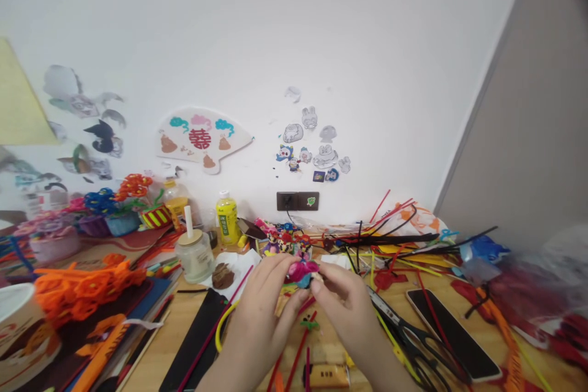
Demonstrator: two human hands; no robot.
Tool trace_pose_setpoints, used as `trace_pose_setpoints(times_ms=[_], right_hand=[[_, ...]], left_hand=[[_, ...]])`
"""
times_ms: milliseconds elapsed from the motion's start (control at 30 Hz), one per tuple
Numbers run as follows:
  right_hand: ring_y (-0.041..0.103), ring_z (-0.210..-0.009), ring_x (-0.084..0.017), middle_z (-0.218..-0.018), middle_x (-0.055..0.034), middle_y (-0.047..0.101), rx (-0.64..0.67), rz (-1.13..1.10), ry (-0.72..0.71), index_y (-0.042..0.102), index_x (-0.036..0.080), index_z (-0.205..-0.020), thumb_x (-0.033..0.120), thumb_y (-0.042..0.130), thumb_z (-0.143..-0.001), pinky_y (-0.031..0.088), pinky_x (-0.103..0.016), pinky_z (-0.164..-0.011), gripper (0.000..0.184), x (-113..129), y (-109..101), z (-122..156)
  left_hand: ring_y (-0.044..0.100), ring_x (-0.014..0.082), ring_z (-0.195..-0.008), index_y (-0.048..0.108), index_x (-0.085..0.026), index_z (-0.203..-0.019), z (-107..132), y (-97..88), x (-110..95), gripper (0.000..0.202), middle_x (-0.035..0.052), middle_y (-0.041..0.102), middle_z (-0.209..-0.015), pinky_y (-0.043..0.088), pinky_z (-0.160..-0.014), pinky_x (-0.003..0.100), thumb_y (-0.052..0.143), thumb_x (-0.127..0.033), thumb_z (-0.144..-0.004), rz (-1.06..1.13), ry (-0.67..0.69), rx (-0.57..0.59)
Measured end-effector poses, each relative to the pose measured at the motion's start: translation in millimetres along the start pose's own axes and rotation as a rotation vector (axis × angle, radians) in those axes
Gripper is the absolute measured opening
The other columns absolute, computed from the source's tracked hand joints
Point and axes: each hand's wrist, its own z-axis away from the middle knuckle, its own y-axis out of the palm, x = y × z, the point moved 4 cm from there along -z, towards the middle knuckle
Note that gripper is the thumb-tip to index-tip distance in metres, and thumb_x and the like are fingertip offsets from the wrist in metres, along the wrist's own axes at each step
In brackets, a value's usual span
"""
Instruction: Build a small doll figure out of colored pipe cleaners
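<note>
From the head camera, a small pink-and-blue pipe-cleaner figure (303, 274) is held above the wooden table (184, 324), between the two hands. The left hand (261, 312) and right hand (344, 309) are both curled closed, pinching it from either side; whether it is complete cannot be told. Several finished-looking pipe-cleaner figures (282, 242) stand beyond it, and pipe-cleaner flowers (101, 202) fill pots at the left. Loose red pipe cleaners (294, 349) lie below the hands, with black-handled scissors (404, 334) near the right hand, just beside a phone (452, 334).
</note>
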Motion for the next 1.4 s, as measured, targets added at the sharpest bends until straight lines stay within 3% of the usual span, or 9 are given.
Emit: trace_pose_setpoints(times_ms=[467,767,867,1000,1133,1200,1267,1400], right_hand=[[0.063,-0.087,-0.024,-0.094,-0.0103,0.07,-0.004,-0.09,0.061,0.069,0.014,-0.096,0.024,0.054,-0.076,0.05,-0.035,-0.078,0.026,-3,3,3],[0.061,-0.077,-0.02,-0.079,-0.0052,0.069,0.019,-0.186,0.117,0.07,0.016,-0.09,0.034,0.055,-0.077,0.05,-0.029,-0.071,0.027,10,-2,9],[0.06,-0.071,-0.018,-0.072,-0.0031,0.067,0.019,-0.284,0.171,0.071,0.016,-0.084,0.04,0.055,-0.078,0.05,-0.028,-0.068,0.029,9,-4,18],[0.059,-0.065,-0.018,-0.068,-0.0035,0.064,-0.098,-0.512,0.321,0.069,0.016,-0.078,0.047,0.06,-0.074,0.051,-0.028,-0.061,0.032,-6,-5,40],[0.059,-0.057,-0.016,-0.068,-0.0046,0.065,-0.091,-0.623,0.446,0.068,0.016,-0.076,0.05,0.06,-0.074,0.051,-0.029,-0.059,0.035,-22,-1,68],[0.061,-0.063,-0.018,-0.072,-0.0061,0.066,-0.076,-0.57,0.492,0.068,0.016,-0.079,0.054,0.057,-0.075,0.051,-0.028,-0.06,0.04,-31,1,87],[0.062,-0.071,-0.021,-0.075,-0.0071,0.067,-0.064,-0.437,0.531,0.067,0.017,-0.081,0.058,0.054,-0.074,0.051,-0.029,-0.063,0.044,-45,2,109],[0.06,-0.074,-0.021,-0.077,-0.0079,0.065,0.035,0.053,0.441,0.066,0.017,-0.069,0.051,0.046,-0.083,0.048,-0.028,-0.068,0.042,-74,5,151]], left_hand=[[0.058,0.0243,-0.1,0.051,-0.016,-0.109,2,-3.5,-7,0.027,0.0141,0.063,-0.104,0.051,-0.085,0.038,0.05,-0.023,-0.083,-0.052,0.071,-0.003],[0.056,0.0247,-0.103,0.05,-0.015,-0.111,-3,-7.8,-17,0.028,0.0153,0.062,-0.107,0.048,-0.087,0.041,0.047,-0.022,-0.084,0.003,0.076,0.064],[0.057,0.025,-0.101,0.051,-0.015,-0.111,-2,-5.7,-26,0.028,0.0154,0.063,-0.107,0.049,-0.085,0.041,0.045,-0.022,-0.085,0.035,0.079,0.072],[0.056,0.0254,-0.104,0.049,-0.017,-0.117,5,0.0,-34,0.033,0.0148,0.062,-0.111,0.048,-0.086,0.041,0.046,-0.025,-0.085,0.044,0.075,0.126],[0.056,0.0242,-0.106,0.047,-0.021,-0.123,20,-5.4,-32,0.04,0.0124,0.061,-0.116,0.047,-0.088,0.036,0.048,-0.028,-0.084,0.051,0.059,0.191],[0.057,0.023,-0.105,0.053,-0.023,-0.117,32,-14.8,-22,0.033,0.0104,0.063,-0.113,0.047,-0.088,0.035,0.045,-0.026,-0.085,0.058,0.0,0.149],[0.061,0.0209,-0.096,0.063,-0.023,-0.099,50,-22.3,-8,0.024,0.0076,0.067,-0.101,0.049,-0.084,0.032,0.043,-0.026,-0.086,0.067,-0.065,0.128],[0.065,0.0197,-0.086,0.067,-0.022,-0.087,100,-19.9,19,0.024,0.0056,0.07,-0.088,0.053,-0.076,0.028,0.045,-0.031,-0.086,0.025,-0.202,0.153]])
